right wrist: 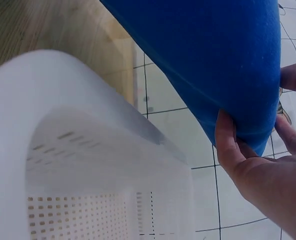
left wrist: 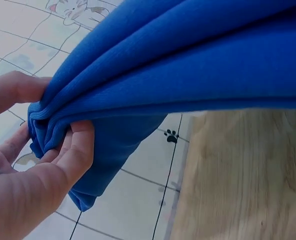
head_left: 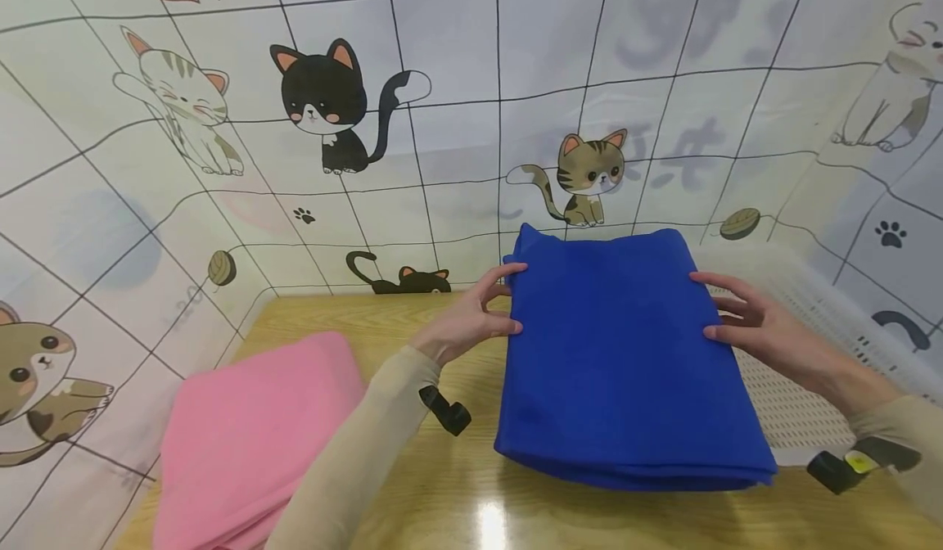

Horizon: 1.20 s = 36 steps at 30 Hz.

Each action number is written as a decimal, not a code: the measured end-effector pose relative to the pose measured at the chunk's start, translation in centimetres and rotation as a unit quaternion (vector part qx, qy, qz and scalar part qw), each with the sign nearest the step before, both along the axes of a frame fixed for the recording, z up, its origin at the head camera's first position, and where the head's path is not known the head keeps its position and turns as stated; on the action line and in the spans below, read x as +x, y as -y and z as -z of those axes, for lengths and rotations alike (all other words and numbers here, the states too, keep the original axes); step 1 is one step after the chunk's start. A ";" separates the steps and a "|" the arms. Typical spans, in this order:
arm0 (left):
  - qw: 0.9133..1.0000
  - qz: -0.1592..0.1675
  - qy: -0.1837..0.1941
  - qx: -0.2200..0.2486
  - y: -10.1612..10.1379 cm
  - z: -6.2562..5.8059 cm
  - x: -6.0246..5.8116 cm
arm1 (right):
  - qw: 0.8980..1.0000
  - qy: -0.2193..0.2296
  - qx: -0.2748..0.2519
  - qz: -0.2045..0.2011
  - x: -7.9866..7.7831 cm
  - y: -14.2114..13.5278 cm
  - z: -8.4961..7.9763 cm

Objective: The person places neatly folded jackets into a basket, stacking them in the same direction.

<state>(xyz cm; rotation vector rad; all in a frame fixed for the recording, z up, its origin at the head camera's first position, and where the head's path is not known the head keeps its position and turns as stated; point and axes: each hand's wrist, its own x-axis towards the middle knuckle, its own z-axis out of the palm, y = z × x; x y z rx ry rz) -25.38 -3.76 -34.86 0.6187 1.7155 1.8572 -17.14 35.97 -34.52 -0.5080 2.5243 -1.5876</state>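
A folded blue cloth (head_left: 626, 362) is held up by both hands, its layers seen edge-on in the left wrist view. On its left edge, my left hand (head_left: 471, 317) pinches the layers between thumb and fingers. The right edge is gripped by my right hand (head_left: 766, 325), thumb on the near face and some fingers hidden behind. In the left wrist view the blue fabric (left wrist: 198, 70) gathers into creases at the fingers. The right wrist view shows the cloth (right wrist: 213, 55) beside a white perforated basket (right wrist: 48, 75).
A folded pink cloth (head_left: 258, 427) lies on the wooden table (head_left: 442, 468) at the left. The white basket (head_left: 799, 419) stands at the right, partly behind the blue cloth and right arm. Cat-patterned tiled sheeting (head_left: 457, 108) encloses the back and sides.
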 end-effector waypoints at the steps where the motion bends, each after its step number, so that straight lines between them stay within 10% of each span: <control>1: 1.000 -0.002 0.003 0.005 -0.3 -0.1 0.0 | 1.000 -0.002 -0.001 -0.001 0.1 -0.2 0.0; 10: 1.000 0.003 -0.009 0.027 -3.0 -0.9 0.5 | 1.000 -0.005 -0.013 0.010 0.4 -2.4 -0.1; 36: 0.996 0.019 0.002 0.084 -10.1 -0.9 1.5 | 0.980 0.013 0.163 0.111 0.2 -7.0 -2.7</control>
